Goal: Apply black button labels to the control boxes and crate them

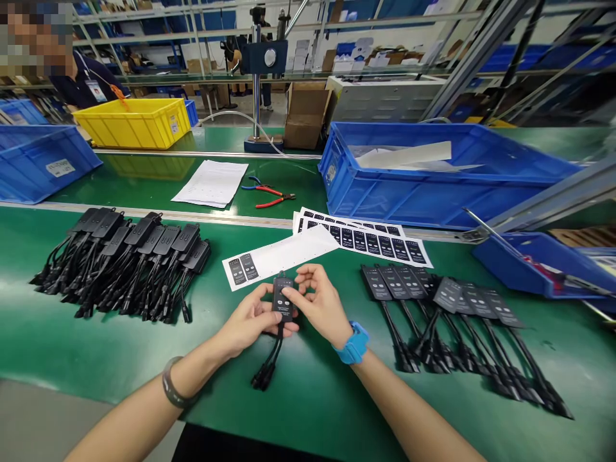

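Between my two hands is a small black controller box [283, 299] with a printed label on its face and short cables hanging toward me. My left hand [255, 314] grips its lower left side, thumb on the label's bottom edge. The thumb of my right hand [320, 298] presses on the label's upper part, with the fingers curled at the box's right side. Just behind lies a white label sheet [279, 256] bearing two black labels at its left end. More label sheets [370, 240] with rows of black labels overlap it on the right.
A pile of black cabled boxes [139, 244] lies left; several labelled boxes [404, 282] lie right. Cutting pliers [269, 192] and papers [212, 183] lie behind. Blue bins [409, 189], a yellow bin [135, 125] and a metal stand [256, 96] stand farther back. A person [89, 80] is far left.
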Available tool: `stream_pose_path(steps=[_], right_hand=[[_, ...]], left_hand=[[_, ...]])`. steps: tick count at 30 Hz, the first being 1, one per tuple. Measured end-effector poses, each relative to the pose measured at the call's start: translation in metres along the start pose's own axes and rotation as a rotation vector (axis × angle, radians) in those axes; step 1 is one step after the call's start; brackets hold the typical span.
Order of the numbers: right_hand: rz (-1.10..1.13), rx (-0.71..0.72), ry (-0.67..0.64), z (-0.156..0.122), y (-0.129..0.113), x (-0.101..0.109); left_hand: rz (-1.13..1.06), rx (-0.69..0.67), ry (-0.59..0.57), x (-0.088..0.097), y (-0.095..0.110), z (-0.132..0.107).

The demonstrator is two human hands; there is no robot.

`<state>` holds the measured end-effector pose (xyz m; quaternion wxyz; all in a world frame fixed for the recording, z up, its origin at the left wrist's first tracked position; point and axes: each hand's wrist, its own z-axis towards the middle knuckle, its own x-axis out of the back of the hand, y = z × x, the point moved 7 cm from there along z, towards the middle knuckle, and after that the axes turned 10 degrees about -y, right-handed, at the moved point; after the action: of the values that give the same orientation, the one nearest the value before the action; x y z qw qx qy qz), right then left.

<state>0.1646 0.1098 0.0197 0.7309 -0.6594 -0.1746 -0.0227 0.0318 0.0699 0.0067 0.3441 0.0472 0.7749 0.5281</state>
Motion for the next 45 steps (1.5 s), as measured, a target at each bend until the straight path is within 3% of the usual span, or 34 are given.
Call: stream_pose_path(steps=[4, 6, 10, 16, 19, 23, 26, 30, 32, 33, 35, 39, 42, 45], right_hand=[[0.105, 0.028, -0.275, -0.003, -0.002, -0.026], [0.184, 0.054, -0.349, -0.005, -0.006, -0.034], [0.287, 0.026, -0.332, -0.007, -0.005, -0.038], [0.208, 0.005, -0.267, -0.007, 0.003, -0.039], [0.025, 0.071, -0.251, -0.009, -0.005, -0.039], [-0.435, 0.191, -0.218, -0.009, -0.026, -0.030], [-0.787, 0.038, -0.167, 0.000, -0.026, 0.005], [-1.264, -0.346, -0.024, 0.010, -0.012, 0.080], [-1.402, -0.373, 0.062, 0.017, -0.015, 0.099], [-1.394, -0.318, 0.066, 0.023, -0.017, 0.098], [-1.241, -0.131, -0.044, 0.040, -0.020, 0.073], [-0.913, 0.151, -0.337, 0.075, -0.022, -0.015], [-0.804, 0.241, -0.355, 0.096, -0.019, -0.064], [-0.691, 0.294, -0.315, 0.101, -0.018, -0.083]], left_hand=[[-0.022, -0.050, 0.101, 0.010, 0.004, 0.001], [0.024, -0.073, 0.135, 0.013, 0.005, 0.002], [0.142, -0.082, 0.145, 0.015, 0.000, 0.004], [0.212, -0.076, 0.163, 0.018, -0.008, 0.007], [0.110, -0.103, 0.170, 0.018, -0.008, 0.008], [0.035, -0.107, 0.070, 0.012, -0.008, 0.008], [0.457, -0.130, 0.048, 0.009, 0.001, 0.002], [1.217, -0.216, 0.150, 0.002, 0.018, -0.007], [1.521, -0.158, 0.225, 0.002, 0.021, -0.008], [1.650, -0.108, 0.282, 0.004, 0.024, -0.008], [1.829, -0.006, 0.428, 0.012, 0.030, -0.009], [1.900, 0.106, 0.618, 0.029, 0.042, -0.013], [1.893, 0.123, 0.639, 0.037, 0.045, -0.012], [1.894, 0.126, 0.642, 0.039, 0.047, -0.011]])
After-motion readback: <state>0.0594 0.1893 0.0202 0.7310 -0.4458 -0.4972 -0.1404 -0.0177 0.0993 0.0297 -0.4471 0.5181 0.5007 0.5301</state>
